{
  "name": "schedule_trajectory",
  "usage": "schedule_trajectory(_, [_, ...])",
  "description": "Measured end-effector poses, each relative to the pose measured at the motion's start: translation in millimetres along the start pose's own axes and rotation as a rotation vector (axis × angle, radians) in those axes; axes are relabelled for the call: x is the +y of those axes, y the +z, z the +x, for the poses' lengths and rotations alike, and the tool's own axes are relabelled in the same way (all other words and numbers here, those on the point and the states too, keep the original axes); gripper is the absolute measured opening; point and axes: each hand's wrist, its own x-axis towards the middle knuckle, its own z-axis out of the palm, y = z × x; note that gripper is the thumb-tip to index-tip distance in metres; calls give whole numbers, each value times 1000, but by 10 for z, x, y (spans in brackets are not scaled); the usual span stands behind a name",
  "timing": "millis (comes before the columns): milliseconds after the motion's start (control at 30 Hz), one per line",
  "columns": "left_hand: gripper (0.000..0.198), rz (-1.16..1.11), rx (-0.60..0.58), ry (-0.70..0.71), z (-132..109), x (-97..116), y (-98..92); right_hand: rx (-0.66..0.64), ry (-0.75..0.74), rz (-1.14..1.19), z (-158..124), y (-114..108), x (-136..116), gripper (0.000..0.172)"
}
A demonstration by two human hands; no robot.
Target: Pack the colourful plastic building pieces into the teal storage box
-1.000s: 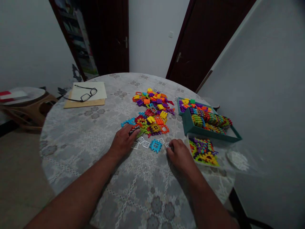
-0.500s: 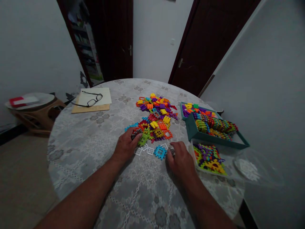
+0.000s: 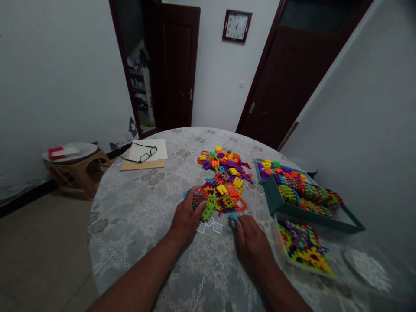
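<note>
Low on the table (image 3: 195, 281), the right hand (image 3: 255, 238) has its fingers closed on a small blue piece (image 3: 233, 217), while the left hand (image 3: 184, 219) curls its fingers around a dark piece (image 3: 197, 200) beside a green piece (image 3: 207, 211), with a few white grids (image 3: 217, 228) lying flat between the two hands. Just beyond, a heap of colourful plastic pieces (image 3: 232, 190) stretches away, with a clear tub (image 3: 281, 249) and a teal box (image 3: 270, 197), both holding more pieces, to its right. Farther off at the left, black glasses (image 3: 144, 157) rest on paper (image 3: 160, 149).
</note>
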Motion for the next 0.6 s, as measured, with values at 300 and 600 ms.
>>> schedule_trajectory(300, [52, 19, -27, 2, -2, 11, -9, 35, 113, 29, 30, 61, 136, 34])
schedule_trajectory(600, [54, 56, -6, 9, -10, 82, -30, 51, 199, 159, 70, -150, 2, 32])
